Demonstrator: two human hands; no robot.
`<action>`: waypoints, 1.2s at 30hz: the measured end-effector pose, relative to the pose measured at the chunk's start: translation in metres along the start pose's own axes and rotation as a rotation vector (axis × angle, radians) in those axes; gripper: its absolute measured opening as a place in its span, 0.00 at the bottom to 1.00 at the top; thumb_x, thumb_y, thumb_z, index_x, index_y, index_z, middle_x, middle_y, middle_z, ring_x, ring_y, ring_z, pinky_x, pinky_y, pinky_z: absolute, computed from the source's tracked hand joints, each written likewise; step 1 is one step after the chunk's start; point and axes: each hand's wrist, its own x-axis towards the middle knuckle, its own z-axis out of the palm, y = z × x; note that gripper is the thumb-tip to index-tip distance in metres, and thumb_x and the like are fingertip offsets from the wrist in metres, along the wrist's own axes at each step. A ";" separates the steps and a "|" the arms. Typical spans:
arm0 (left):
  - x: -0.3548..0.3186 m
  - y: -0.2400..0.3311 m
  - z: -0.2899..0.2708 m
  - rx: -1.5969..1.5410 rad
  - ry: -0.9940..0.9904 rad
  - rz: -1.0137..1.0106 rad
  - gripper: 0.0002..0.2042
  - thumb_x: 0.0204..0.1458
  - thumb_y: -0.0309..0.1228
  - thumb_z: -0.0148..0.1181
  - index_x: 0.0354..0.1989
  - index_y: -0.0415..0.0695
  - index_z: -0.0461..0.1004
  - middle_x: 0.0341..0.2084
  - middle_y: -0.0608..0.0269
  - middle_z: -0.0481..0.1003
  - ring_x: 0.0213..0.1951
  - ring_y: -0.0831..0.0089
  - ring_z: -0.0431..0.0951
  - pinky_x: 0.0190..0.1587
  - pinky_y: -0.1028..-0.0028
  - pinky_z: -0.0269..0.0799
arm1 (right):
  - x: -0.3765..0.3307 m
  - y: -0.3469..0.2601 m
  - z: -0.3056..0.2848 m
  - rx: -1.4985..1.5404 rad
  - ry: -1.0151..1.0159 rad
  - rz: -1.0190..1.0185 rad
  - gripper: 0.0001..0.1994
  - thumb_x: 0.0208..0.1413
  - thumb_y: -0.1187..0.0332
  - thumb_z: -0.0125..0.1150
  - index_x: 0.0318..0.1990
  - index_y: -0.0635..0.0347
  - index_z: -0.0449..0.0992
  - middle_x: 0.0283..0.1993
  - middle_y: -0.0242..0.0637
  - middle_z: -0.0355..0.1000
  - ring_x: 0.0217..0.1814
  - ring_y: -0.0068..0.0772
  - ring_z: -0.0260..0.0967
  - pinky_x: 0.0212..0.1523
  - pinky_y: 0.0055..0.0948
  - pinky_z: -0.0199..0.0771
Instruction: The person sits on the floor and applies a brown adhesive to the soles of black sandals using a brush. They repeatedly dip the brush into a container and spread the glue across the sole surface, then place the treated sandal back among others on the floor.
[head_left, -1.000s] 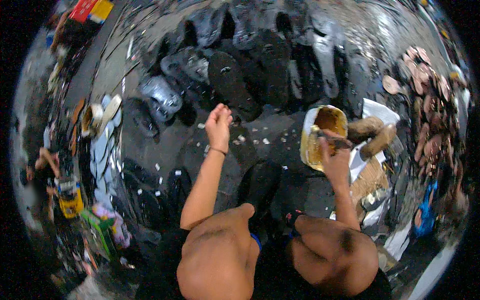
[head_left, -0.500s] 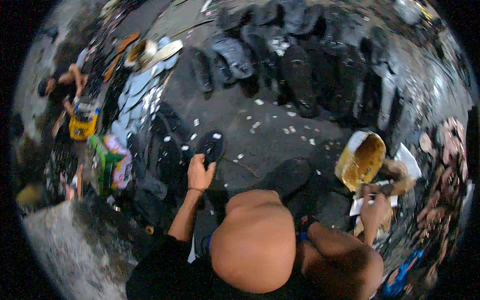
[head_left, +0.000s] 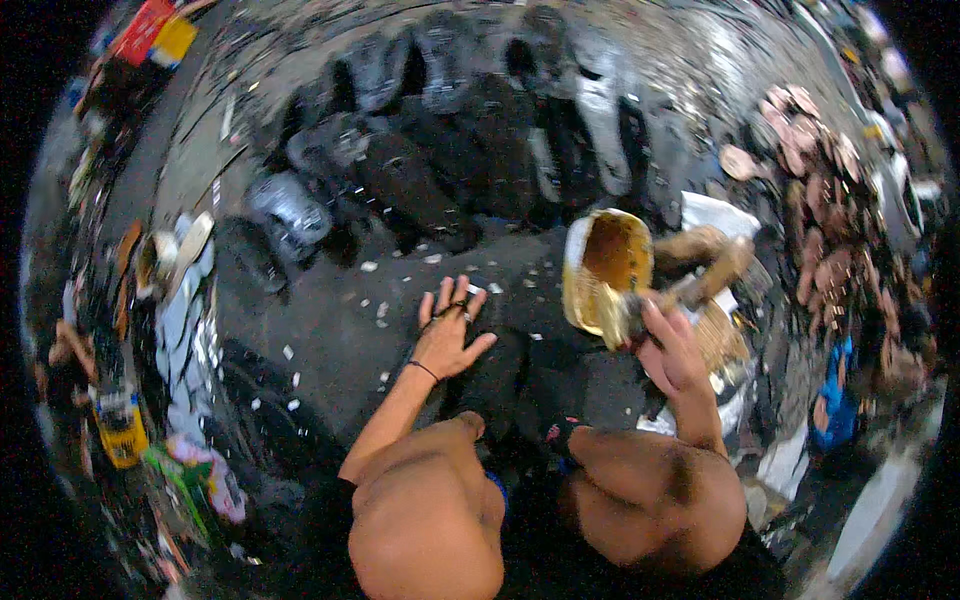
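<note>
One left hand and one right hand get counted, plus one wristband. One yellowed tub, one brush and two brown rounded pieces can be spotted to the right. Over ten black soles, easily, are laid out on the far side, and ten-plus white scraps are strewn nearer. The pinkish pieces far right are too jumbled to be counted, tbh.

So the left fisheye of this head-worn pair is pointing steeply down from above the wearer's two bare knees, which are filling the frame below the white-and-yellow, rounded plastic tub. The lens is sitting nearer the knees than the tub, its centre is falling just left of the tub, and edges are bending toward the rim.
</note>
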 end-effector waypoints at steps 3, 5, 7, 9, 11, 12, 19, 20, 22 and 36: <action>0.037 0.003 -0.008 -0.308 -0.011 -0.080 0.31 0.65 0.51 0.46 0.73 0.48 0.59 0.74 0.50 0.52 0.75 0.50 0.45 0.73 0.52 0.34 | 0.034 -0.017 0.022 0.068 -0.036 0.017 0.17 0.68 0.66 0.54 0.60 0.65 0.69 0.54 0.38 0.74 0.54 0.32 0.73 0.55 0.36 0.74; 0.059 0.021 -0.033 -1.308 0.111 -0.196 0.25 0.69 0.41 0.42 0.70 0.41 0.62 0.69 0.52 0.62 0.69 0.57 0.60 0.70 0.64 0.53 | 0.055 -0.024 0.046 -0.072 -0.091 -0.109 0.17 0.67 0.67 0.57 0.59 0.65 0.69 0.54 0.34 0.74 0.54 0.28 0.72 0.54 0.31 0.73; 0.071 0.038 -0.065 -1.949 0.056 -0.188 0.22 0.69 0.37 0.41 0.65 0.37 0.67 0.62 0.54 0.70 0.62 0.61 0.71 0.64 0.67 0.65 | 0.077 -0.027 0.068 -0.422 -0.088 -0.301 0.12 0.63 0.72 0.61 0.52 0.63 0.75 0.51 0.33 0.76 0.52 0.27 0.73 0.53 0.31 0.73; 0.078 0.028 -0.071 -2.118 -0.077 0.100 0.20 0.68 0.36 0.40 0.61 0.37 0.70 0.58 0.55 0.73 0.56 0.64 0.76 0.60 0.67 0.71 | 0.083 -0.011 0.094 -0.639 -0.128 -0.546 0.12 0.58 0.76 0.64 0.49 0.59 0.78 0.49 0.35 0.77 0.51 0.31 0.75 0.53 0.33 0.73; 0.072 0.022 -0.070 -1.990 0.051 0.199 0.20 0.68 0.34 0.39 0.59 0.37 0.71 0.55 0.54 0.75 0.53 0.64 0.78 0.57 0.67 0.74 | 0.065 0.003 0.103 -0.825 -0.327 -0.921 0.15 0.52 0.78 0.65 0.48 0.56 0.79 0.48 0.40 0.78 0.50 0.44 0.76 0.53 0.36 0.73; 0.065 0.020 -0.067 -1.850 0.171 0.200 0.20 0.68 0.33 0.38 0.59 0.37 0.71 0.54 0.54 0.76 0.52 0.64 0.79 0.56 0.67 0.75 | 0.059 0.001 0.105 -0.929 -0.382 -0.910 0.13 0.54 0.75 0.64 0.47 0.55 0.80 0.46 0.42 0.79 0.50 0.47 0.76 0.52 0.38 0.74; 0.045 0.021 -0.097 -2.004 0.101 -0.050 0.29 0.65 0.46 0.38 0.65 0.36 0.65 0.58 0.48 0.73 0.57 0.56 0.76 0.61 0.58 0.71 | 0.100 -0.021 0.085 -0.753 0.021 -0.827 0.09 0.57 0.72 0.65 0.45 0.60 0.80 0.43 0.43 0.80 0.45 0.43 0.79 0.48 0.38 0.75; 0.049 0.018 -0.095 -2.069 0.050 -0.035 0.30 0.65 0.47 0.38 0.66 0.36 0.64 0.59 0.48 0.72 0.57 0.55 0.76 0.62 0.58 0.70 | 0.090 -0.010 0.094 -0.726 0.008 -0.876 0.09 0.57 0.72 0.66 0.45 0.60 0.80 0.44 0.42 0.80 0.46 0.42 0.79 0.48 0.37 0.75; 0.056 0.010 -0.095 -2.190 -0.047 -0.007 0.30 0.65 0.48 0.37 0.66 0.36 0.64 0.59 0.47 0.71 0.58 0.54 0.75 0.64 0.57 0.69 | 0.054 0.001 0.104 -0.747 -0.150 -0.766 0.10 0.54 0.72 0.69 0.44 0.56 0.81 0.45 0.40 0.80 0.50 0.38 0.77 0.52 0.37 0.73; 0.039 -0.001 -0.086 -1.898 0.351 -0.273 0.28 0.67 0.47 0.37 0.63 0.37 0.67 0.59 0.50 0.71 0.59 0.57 0.73 0.64 0.57 0.67 | 0.077 0.012 0.088 -0.607 -0.232 -0.882 0.11 0.52 0.73 0.68 0.44 0.57 0.81 0.40 0.45 0.81 0.47 0.45 0.79 0.52 0.41 0.75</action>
